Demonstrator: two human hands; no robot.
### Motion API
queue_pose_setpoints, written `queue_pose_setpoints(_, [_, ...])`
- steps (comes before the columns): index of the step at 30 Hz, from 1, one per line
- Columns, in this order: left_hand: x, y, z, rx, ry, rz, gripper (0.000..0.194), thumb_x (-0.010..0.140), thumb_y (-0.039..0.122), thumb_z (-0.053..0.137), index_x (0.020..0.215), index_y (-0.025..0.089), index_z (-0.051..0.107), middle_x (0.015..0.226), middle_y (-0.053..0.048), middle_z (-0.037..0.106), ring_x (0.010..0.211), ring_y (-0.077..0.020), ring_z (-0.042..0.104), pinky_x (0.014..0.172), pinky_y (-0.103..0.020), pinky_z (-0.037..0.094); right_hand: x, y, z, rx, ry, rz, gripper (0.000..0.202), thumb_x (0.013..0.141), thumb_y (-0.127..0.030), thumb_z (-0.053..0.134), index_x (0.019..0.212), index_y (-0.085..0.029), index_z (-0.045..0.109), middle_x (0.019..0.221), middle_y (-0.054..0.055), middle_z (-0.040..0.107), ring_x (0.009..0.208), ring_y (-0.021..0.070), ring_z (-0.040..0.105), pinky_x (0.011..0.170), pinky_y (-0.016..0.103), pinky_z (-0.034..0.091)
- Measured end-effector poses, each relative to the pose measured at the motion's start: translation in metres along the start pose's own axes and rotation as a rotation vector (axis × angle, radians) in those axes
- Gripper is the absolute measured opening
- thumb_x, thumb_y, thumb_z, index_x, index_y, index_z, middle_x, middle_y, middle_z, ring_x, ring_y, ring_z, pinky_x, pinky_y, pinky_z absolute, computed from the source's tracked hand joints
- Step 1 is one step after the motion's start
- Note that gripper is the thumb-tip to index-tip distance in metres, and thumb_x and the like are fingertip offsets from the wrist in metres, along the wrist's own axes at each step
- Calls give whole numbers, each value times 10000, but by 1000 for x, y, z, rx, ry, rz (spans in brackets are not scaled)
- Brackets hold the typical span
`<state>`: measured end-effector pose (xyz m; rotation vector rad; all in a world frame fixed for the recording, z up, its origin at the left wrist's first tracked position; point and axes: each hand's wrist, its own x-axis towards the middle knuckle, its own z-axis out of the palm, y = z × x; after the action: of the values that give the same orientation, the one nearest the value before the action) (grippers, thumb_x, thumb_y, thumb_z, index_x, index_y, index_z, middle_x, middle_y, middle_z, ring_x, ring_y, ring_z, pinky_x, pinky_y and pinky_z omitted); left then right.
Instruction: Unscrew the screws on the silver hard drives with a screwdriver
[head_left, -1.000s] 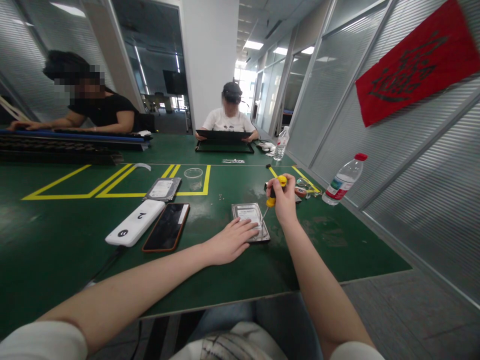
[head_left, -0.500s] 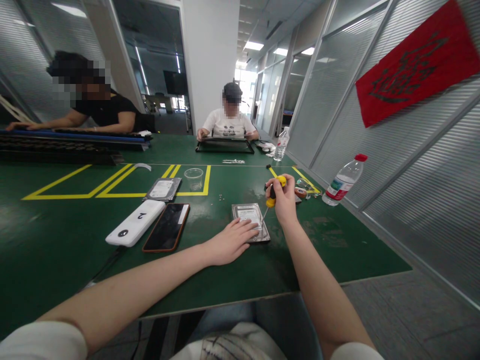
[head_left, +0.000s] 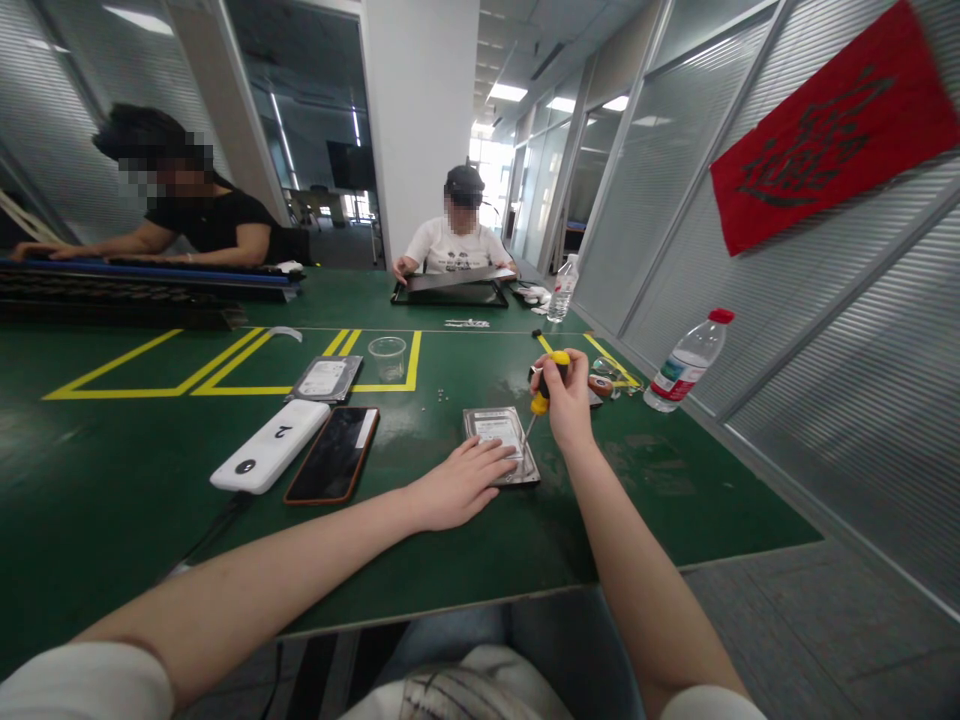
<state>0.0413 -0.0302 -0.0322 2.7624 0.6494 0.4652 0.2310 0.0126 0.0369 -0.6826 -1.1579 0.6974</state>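
A silver hard drive (head_left: 491,424) with a white label lies on the green table in front of me. My left hand (head_left: 459,484) rests flat across its lower left part, fingers stretched out and covering some of the label. In my right hand (head_left: 568,400) is a screwdriver (head_left: 539,404) with a yellow and black handle, fingers wrapped round it. Its thin shaft slants down to the right side of the drive, near my left fingertips. Whether the tip sits in a screw is too small to tell. Several tiny screws (head_left: 441,393) lie just beyond the drive.
To the left are a phone (head_left: 330,458), a white power bank (head_left: 270,447) with a cable, a second hard drive (head_left: 325,378) and a clear plastic cup (head_left: 388,360). A water bottle (head_left: 688,362) stands at the right edge. Two people sit across the table (head_left: 720,500).
My hands and the screwdriver stay almost in place, with the handle turned slightly. Across the table, the person in white has raised a flat panel off the black frame.
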Motion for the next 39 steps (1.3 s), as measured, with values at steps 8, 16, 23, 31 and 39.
queue_pose_setpoints(8, [6,-29,7,-303,430,-558,573,988,299,351,1523,181,184,1603,-126,159,1481,-241,121,1189,-489,120,3,8,-5,-55,24,16,347,863,-558,495,957,-234,580,907,4,606,688,78,568,597,204,477])
queue_pose_setpoints(16, [7,-26,6,-128,221,-600,629,940,151,305,1545,166,135,1539,-114,341,1447,-254,255,1172,-569,57,-1,-7,0,4,275,-128,298,853,-469,568,921,-281,347,786,-75,544,492,46,484,472,187,421])
queue_pose_setpoints(23, [6,-23,4,-113,185,-567,797,809,50,357,1551,166,90,1564,-106,291,1460,-244,217,1175,-571,46,1,-9,3,112,340,-83,259,838,-432,594,977,-279,438,778,-56,502,576,62,506,539,201,467])
queue_pose_setpoints(31, [8,-17,0,-109,161,-564,810,802,120,417,1540,108,82,1554,-149,297,1449,-248,253,1171,-568,59,-22,-2,36,180,68,44,208,870,-391,561,993,-282,433,834,-50,522,625,63,521,590,219,475])
queue_pose_setpoints(39, [8,-16,-2,-117,134,-555,789,812,170,429,1531,89,113,1553,-148,297,1452,-222,247,1177,-543,74,-29,0,41,93,-4,-4,227,873,-378,556,1019,-263,425,835,-39,509,633,69,518,588,231,459])
